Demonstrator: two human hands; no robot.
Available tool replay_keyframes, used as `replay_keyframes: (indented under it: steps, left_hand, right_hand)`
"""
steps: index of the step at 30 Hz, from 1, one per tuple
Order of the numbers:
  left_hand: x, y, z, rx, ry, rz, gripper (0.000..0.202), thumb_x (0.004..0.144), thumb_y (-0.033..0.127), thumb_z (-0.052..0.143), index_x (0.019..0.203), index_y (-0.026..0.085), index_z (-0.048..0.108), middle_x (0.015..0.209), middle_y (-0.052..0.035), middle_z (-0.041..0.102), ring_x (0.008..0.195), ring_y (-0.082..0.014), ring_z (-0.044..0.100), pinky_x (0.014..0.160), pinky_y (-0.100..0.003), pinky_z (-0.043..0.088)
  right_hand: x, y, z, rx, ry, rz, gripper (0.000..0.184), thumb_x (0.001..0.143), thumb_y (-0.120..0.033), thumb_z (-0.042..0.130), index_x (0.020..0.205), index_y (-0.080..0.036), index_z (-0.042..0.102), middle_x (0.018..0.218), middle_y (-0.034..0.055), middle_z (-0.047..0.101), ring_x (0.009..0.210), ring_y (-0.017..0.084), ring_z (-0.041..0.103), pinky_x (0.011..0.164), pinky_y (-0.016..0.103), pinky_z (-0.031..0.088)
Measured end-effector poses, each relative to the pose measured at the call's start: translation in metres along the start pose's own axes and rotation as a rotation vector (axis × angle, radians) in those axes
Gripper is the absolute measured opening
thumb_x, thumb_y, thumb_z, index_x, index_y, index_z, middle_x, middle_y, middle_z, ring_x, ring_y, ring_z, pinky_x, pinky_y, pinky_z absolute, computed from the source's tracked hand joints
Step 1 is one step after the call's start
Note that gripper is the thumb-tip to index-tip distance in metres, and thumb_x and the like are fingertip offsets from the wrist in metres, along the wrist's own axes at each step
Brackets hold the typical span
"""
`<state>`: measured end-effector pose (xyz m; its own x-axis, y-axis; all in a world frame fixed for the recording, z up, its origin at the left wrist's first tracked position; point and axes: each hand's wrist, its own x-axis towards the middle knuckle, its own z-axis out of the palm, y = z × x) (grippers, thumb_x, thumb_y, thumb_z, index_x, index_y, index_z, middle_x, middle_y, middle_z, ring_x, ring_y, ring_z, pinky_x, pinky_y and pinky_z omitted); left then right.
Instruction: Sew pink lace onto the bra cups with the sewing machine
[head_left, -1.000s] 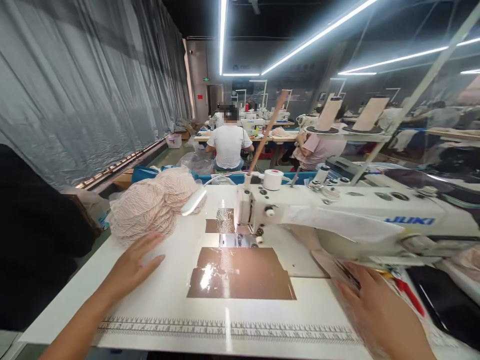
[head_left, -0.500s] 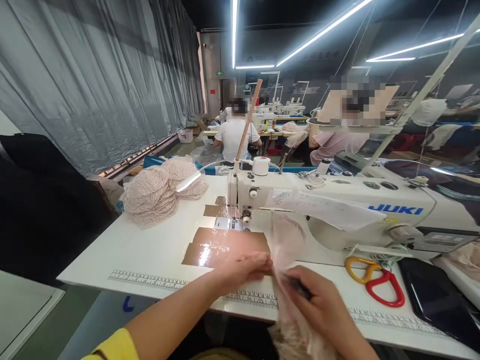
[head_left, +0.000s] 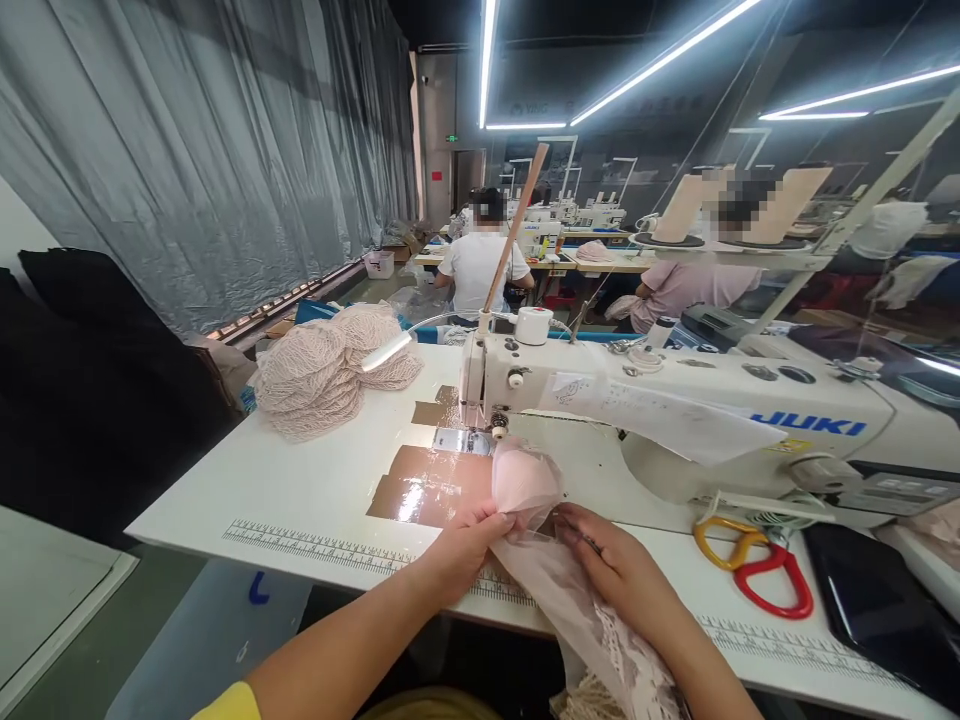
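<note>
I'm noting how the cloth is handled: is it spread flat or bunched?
Bunched: the cloth gathers between the left hand and right hand, and its lower end trails past the near edge of the table.

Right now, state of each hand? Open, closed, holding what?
Left hand: closed, pinching the pale pink sheer fabric.
Right hand: closed on a slim dark tool, type unclear; can't tell if it also grips the fabric.

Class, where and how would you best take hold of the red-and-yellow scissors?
Probably grip the scissors by the red loop, coming from the table's near edge. That loop lies nearest and uncovered; the blades cannot be made out, and the black phone crowds the right.
</note>
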<state>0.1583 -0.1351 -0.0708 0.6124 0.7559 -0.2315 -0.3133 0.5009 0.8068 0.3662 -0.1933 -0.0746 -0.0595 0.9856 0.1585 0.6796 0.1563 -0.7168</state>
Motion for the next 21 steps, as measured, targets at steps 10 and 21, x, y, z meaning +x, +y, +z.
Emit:
replay_keyframes:
  steps: [10, 21]
  left_hand:
    - [-0.001, -0.005, -0.006, -0.187, -0.079, -0.018, 0.028, 0.075, 0.038, 0.071, 0.070, 0.013, 0.059, 0.096, -0.0064, 0.062, 0.085, -0.0177, 0.057, 0.077, -0.028, 0.044]
    - [-0.012, -0.006, -0.003, -0.261, -0.186, -0.033, 0.031, 0.089, 0.034, 0.056, 0.064, 0.015, 0.051, 0.085, -0.0072, 0.063, 0.102, -0.0255, 0.058, 0.091, -0.036, 0.042]
  right_hand:
    - [0.010, -0.021, 0.018, -0.009, 0.038, 0.112, 0.030, 0.084, -0.046, 0.052, 0.077, -0.018, 0.061, 0.072, 0.0013, 0.064, 0.067, 0.018, 0.057, 0.059, 0.027, 0.042]
    - [0.025, 0.007, 0.003, -0.228, 0.232, 0.403, 0.022, 0.090, -0.033, 0.056, 0.097, -0.014, 0.062, 0.091, 0.0022, 0.065, 0.078, 0.014, 0.062, 0.070, 0.032, 0.052]
